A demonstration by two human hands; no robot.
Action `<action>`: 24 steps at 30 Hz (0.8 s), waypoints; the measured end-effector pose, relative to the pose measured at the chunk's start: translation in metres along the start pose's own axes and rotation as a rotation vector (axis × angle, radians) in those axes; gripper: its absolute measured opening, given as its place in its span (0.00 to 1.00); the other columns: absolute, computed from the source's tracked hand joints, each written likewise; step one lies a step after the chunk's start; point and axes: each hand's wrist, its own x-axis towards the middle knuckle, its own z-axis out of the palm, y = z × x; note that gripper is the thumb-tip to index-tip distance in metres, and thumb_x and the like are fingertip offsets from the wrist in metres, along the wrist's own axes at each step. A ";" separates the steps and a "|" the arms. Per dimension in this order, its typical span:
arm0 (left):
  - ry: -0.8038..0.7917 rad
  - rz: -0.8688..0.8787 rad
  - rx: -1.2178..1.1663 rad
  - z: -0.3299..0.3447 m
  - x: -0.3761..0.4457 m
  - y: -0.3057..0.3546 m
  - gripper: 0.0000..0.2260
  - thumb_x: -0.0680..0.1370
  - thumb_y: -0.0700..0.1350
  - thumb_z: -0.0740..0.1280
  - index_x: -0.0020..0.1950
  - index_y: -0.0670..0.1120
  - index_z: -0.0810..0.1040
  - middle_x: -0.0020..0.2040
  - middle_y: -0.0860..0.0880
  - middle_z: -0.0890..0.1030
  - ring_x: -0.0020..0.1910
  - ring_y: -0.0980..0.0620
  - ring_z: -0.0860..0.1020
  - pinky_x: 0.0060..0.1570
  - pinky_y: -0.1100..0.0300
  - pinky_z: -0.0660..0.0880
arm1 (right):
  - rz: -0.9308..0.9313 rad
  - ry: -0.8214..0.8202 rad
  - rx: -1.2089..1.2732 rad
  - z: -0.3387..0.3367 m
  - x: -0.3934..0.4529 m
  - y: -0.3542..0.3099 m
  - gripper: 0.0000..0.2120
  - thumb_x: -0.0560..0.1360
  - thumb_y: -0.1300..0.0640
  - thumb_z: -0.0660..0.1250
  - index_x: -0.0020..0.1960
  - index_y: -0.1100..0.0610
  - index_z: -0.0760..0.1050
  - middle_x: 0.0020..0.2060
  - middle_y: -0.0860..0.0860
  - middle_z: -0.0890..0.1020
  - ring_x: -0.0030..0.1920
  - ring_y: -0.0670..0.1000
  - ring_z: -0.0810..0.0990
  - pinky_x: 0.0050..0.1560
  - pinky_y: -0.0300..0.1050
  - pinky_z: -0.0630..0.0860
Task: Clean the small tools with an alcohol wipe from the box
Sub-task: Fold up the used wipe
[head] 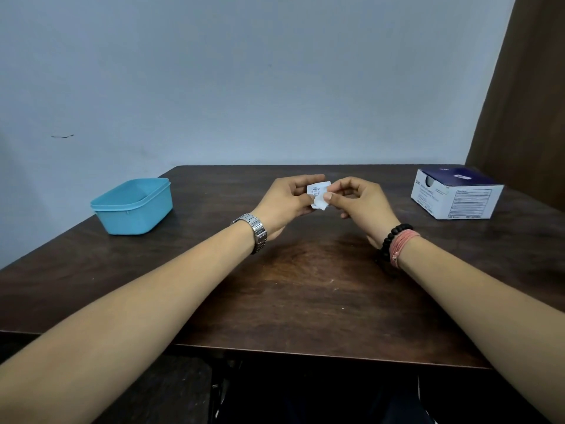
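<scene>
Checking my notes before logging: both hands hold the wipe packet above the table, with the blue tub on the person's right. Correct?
Not quite. The head view shows the blue tub on the person's left; the wipe box sits on the right. Both hands, left hand and right hand, do hold the packet.

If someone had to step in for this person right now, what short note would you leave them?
Left hand: pinching the small white wipe packet above the table.
Right hand: fingers on the packet's other edge, apparently tearing it open.
Wipe box: back right of the table, already opened.
Blue tub: back left; its contents are not visible, and no small tools are in sight.
Done: one packet taken.
Left: finish opening it, pull out the wipe, find and clean the tools.
</scene>
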 end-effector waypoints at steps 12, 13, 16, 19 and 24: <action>-0.033 -0.039 -0.092 0.008 -0.006 0.004 0.18 0.77 0.31 0.64 0.66 0.42 0.75 0.52 0.47 0.81 0.49 0.55 0.81 0.51 0.63 0.79 | -0.070 0.098 -0.051 -0.001 0.001 -0.003 0.07 0.75 0.59 0.71 0.40 0.51 0.76 0.34 0.50 0.81 0.33 0.46 0.79 0.31 0.39 0.74; -0.034 -0.039 -0.086 0.009 -0.006 0.004 0.18 0.77 0.31 0.65 0.65 0.43 0.76 0.52 0.48 0.81 0.49 0.55 0.80 0.51 0.64 0.79 | -0.074 0.102 -0.055 -0.001 0.001 -0.002 0.07 0.75 0.58 0.71 0.40 0.51 0.76 0.34 0.50 0.81 0.33 0.46 0.79 0.31 0.39 0.74; -0.008 -0.012 -0.047 0.010 -0.006 0.002 0.17 0.76 0.32 0.67 0.64 0.42 0.77 0.52 0.46 0.80 0.50 0.53 0.80 0.52 0.61 0.79 | -0.078 0.083 -0.052 0.000 0.001 -0.003 0.07 0.75 0.59 0.71 0.42 0.51 0.74 0.33 0.49 0.80 0.34 0.47 0.78 0.31 0.39 0.74; 0.046 0.006 -0.027 0.008 -0.004 0.001 0.16 0.76 0.31 0.67 0.63 0.42 0.77 0.52 0.43 0.80 0.49 0.50 0.80 0.52 0.59 0.80 | -0.071 0.030 -0.033 -0.001 0.001 -0.004 0.07 0.75 0.59 0.71 0.45 0.50 0.74 0.35 0.50 0.82 0.34 0.46 0.78 0.32 0.38 0.73; 0.143 0.028 0.041 0.001 -0.001 -0.001 0.18 0.74 0.34 0.70 0.63 0.45 0.77 0.48 0.42 0.83 0.43 0.50 0.81 0.49 0.58 0.80 | -0.037 -0.038 -0.024 0.001 0.000 -0.003 0.06 0.73 0.59 0.73 0.46 0.50 0.78 0.37 0.50 0.82 0.36 0.46 0.78 0.32 0.37 0.72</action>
